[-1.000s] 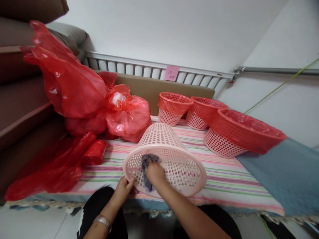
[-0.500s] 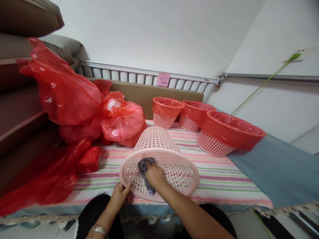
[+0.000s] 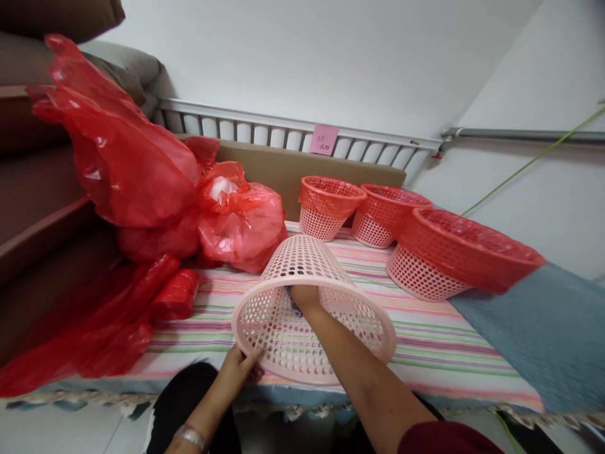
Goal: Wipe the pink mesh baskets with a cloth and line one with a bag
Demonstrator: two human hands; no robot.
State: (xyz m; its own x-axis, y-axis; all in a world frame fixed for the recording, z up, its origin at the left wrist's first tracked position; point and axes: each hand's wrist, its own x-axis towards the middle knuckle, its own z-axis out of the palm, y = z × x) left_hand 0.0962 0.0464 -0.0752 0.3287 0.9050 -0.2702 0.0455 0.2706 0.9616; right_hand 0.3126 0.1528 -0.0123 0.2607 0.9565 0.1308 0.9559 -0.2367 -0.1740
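A pale pink plastic basket [image 3: 314, 376] full of round holes lies on its side on the striped cloth [image 3: 425, 359], its wide mouth facing me. My left hand [image 3: 239, 369] grips the lower left of its rim, thumb on the inner side and fingers around the outside. Deep inside the basket is my right hand [image 3: 306, 296], partly hidden by the upper wall. A bit of grey-blue cloth [image 3: 293, 304] shows beside its fingers, held against the inner wall.
Three similar baskets lined with red bags, a near one [image 3: 425, 271] and two farther ones [image 3: 324, 221] [image 3: 373, 230], stand at the right and back. Filled red plastic bags [image 3: 137, 170] and a red bag roll [image 3: 176, 295] occupy the left. A radiator [image 3: 265, 133] runs behind.
My right hand has pushed deeper into the basket with the cloth, toward its base. My left hand keeps its hold on the rim. The view has shifted slightly.
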